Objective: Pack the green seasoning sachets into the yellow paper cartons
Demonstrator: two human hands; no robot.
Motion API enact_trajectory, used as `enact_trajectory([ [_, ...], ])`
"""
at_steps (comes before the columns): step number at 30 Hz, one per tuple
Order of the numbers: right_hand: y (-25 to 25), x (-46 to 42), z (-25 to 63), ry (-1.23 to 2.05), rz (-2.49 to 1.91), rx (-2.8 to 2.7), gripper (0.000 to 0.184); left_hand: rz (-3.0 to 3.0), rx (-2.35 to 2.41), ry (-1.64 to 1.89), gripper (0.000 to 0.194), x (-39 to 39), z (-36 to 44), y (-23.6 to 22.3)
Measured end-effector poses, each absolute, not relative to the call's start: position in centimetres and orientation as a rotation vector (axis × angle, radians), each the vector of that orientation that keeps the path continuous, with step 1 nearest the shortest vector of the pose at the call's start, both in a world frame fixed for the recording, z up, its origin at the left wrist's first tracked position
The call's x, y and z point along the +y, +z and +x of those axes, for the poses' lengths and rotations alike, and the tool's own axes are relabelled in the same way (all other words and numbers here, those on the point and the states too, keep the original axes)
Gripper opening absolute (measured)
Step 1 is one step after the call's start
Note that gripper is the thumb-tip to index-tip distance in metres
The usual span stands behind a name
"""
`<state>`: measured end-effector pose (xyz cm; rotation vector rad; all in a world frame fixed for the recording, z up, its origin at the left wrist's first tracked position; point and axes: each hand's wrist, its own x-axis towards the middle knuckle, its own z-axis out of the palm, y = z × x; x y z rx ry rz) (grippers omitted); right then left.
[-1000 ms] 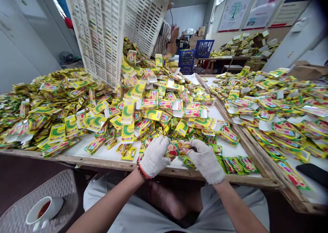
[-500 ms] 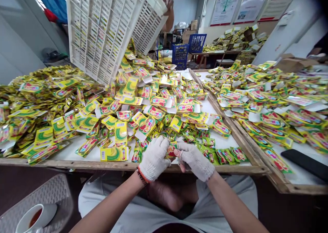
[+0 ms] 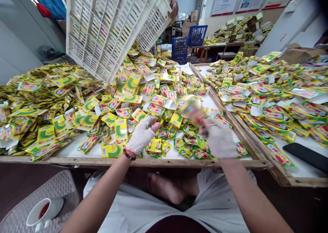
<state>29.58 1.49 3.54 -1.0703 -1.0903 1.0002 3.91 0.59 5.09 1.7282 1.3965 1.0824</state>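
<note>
My left hand (image 3: 141, 136), in a white fingerless-looking glove with a beaded bracelet at the wrist, hovers over the near part of the table. Its thumb stands apart from the fingers, and I see nothing held in it. Smeared by motion, my right hand (image 3: 221, 137) grips a yellow and red flat carton (image 3: 193, 112) above the pile. Beneath and between the hands lie small green candy packets (image 3: 188, 142). Flat yellow-green cartons (image 3: 121, 130) with open white flaps cover much of the white tabletop (image 3: 84, 137).
Another person's hand (image 3: 173, 8) holds a tilted white plastic crate (image 3: 102, 31) over the pile. A wooden rail (image 3: 225, 111) divides the table; a black phone (image 3: 306, 156) lies right. A cup (image 3: 55, 209) stands on a grey woven-look seat (image 3: 68, 188) at lower left.
My hands have parted from the front edge. The right one has swung up and right with a carton; the left has shifted left and forward. The crate is still tilted.
</note>
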Motion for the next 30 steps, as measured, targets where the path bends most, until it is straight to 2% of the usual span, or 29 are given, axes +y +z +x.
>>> enact_trajectory([
  [2, 3.8, 2.1, 31.3, 0.995, -0.921, -0.827, 0.022, 1.852, 1.552, 1.01, 0.031, 0.5, 3.3, 5.1],
  [4, 3.3, 2.3, 32.0, 0.99, -0.9, -0.798, 0.024, 2.072, 1.697, 0.739, 0.024, 0.0, 3.2, 4.6],
  [8, 0.6, 2.2, 30.8, 0.792, -1.284, -1.569, 0.028, 2.391, 1.909, 0.144, 0.018, -1.0, 4.0, 2.6],
  [11, -1.6, 2.8, 29.8, 0.552, -1.422, -1.894, 0.031, 2.432, 1.936, 0.03, 0.023, -1.1, 4.2, 2.1],
  [14, -2.8, 3.7, 29.9, 0.407, -1.511, -1.944, 0.012, 2.446, 1.932, 0.134, 0.015, -1.1, 3.8, 2.8],
  [19, -2.3, 3.5, 29.9, 0.366, -1.539, -1.776, 0.025, 2.08, 1.801, 0.667, 0.018, -1.2, 4.2, 3.0],
  [23, -1.1, 1.6, 28.1, 0.723, -1.418, -1.748, 0.024, 1.915, 1.584, 0.943, 0.03, -1.3, 6.2, 1.8],
  [25, -0.7, 0.6, 26.9, 0.744, -1.353, -1.802, 0.023, 1.979, 1.496, 1.023, 0.033, -1.5, 7.2, 1.5],
  [28, -0.5, -0.3, 25.4, 0.629, -1.299, -1.857, 0.025, 1.85, 1.35, 1.042, 0.023, -1.5, 8.3, 1.3],
  [30, -0.5, -0.6, 24.8, 0.637, -1.283, -1.821, 0.025, 1.674, 1.269, 1.053, 0.028, -1.3, 8.7, 1.2],
])
